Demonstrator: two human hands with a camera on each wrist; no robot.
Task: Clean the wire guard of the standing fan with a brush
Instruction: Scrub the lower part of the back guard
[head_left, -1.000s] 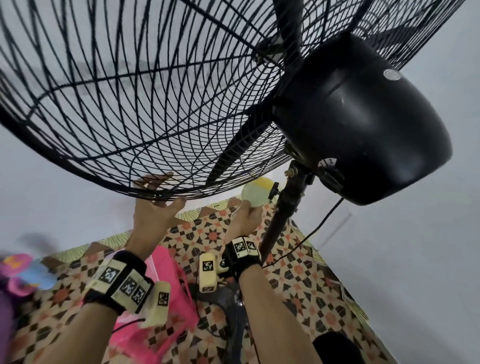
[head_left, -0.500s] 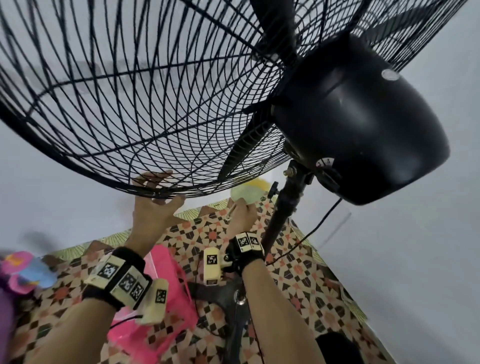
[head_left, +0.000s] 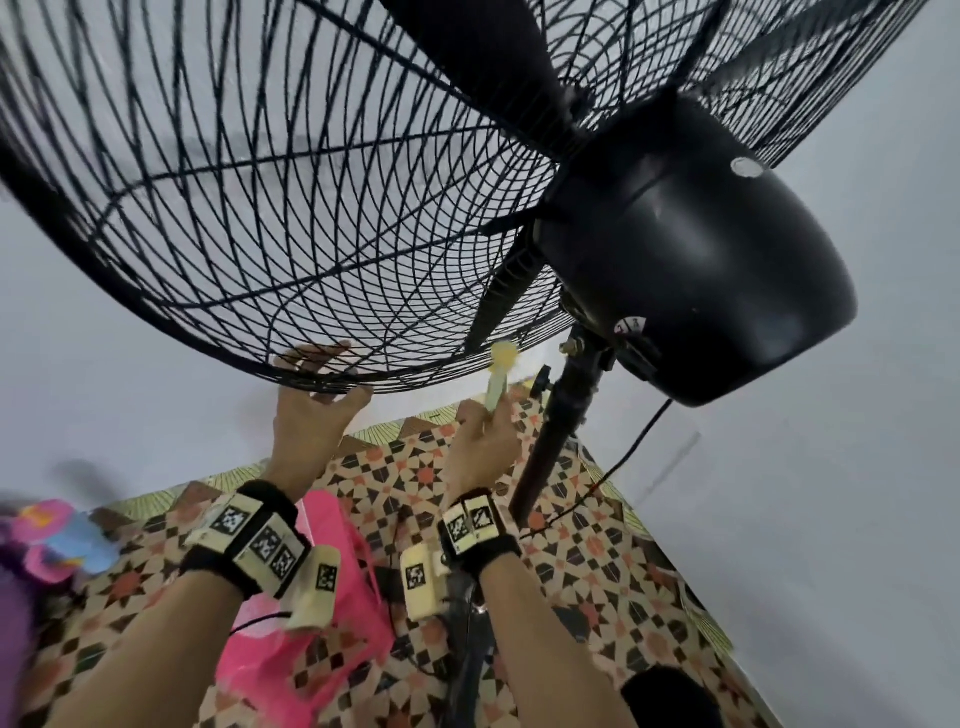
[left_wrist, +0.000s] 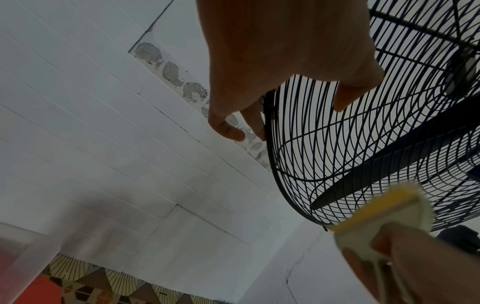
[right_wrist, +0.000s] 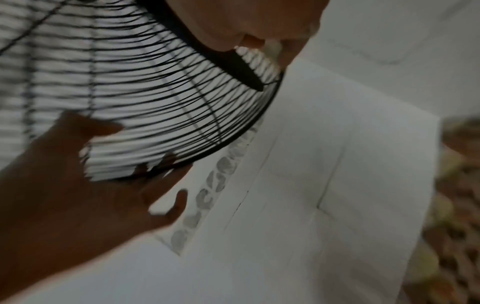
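Black wire guard (head_left: 291, 208): I see my left hand (head_left: 311, 410) gripping its lower rim as before, fingers over the edge, thumb under. Yellow brush (head_left: 500, 370), pinched in my right hand (head_left: 480, 441), has swung from broadside to edge-on since a second ago; its bristles seem to meet the wires, though blur obscures contact.

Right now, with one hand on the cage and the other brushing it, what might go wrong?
1. The left hand has fingers at the wire guard rim; they might slip between the wires.
2. A fan blade sits just inside where the brush works; bristles could snag on it.
3. The power cord hangs by the pole; the right hand might catch it.
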